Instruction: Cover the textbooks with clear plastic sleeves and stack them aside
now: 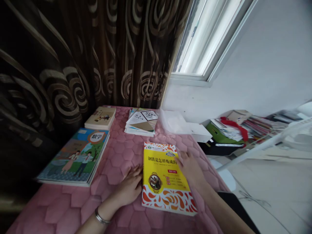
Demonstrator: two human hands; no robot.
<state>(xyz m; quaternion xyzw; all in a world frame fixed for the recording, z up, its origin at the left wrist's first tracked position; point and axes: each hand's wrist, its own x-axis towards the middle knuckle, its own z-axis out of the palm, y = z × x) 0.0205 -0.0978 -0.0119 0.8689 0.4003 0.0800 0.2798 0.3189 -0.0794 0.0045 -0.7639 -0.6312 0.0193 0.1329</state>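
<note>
Green bin: I am seeing a green bin (220,135) beyond the table's right edge, holding loose papers with a red strip lying over them.
Plastic bag: a clear, crinkled plastic bag (174,122) is lying at the far right corner of the table (117,152); I cannot tell what is in it.
Left hand: my left hand (131,185) is lying flat, fingers spread wide and gripping nothing, its fingertips touching the left edge of the yellow book (164,178).
Right hand: my right hand (190,165) is resting open, palm down, on the book's right edge; it is blurred.
Yellow book: it is lying flat and closed near the table's near right edge, its cover glossy with orange swirls.
Table cover: pink quilting in hexagons is covering the top.
Other books: a blue maths book (75,156) is sitting along the left edge, a tan book (100,117) at the far left corner, and a fanned stack of booklets (142,122) at the far edge.
</note>
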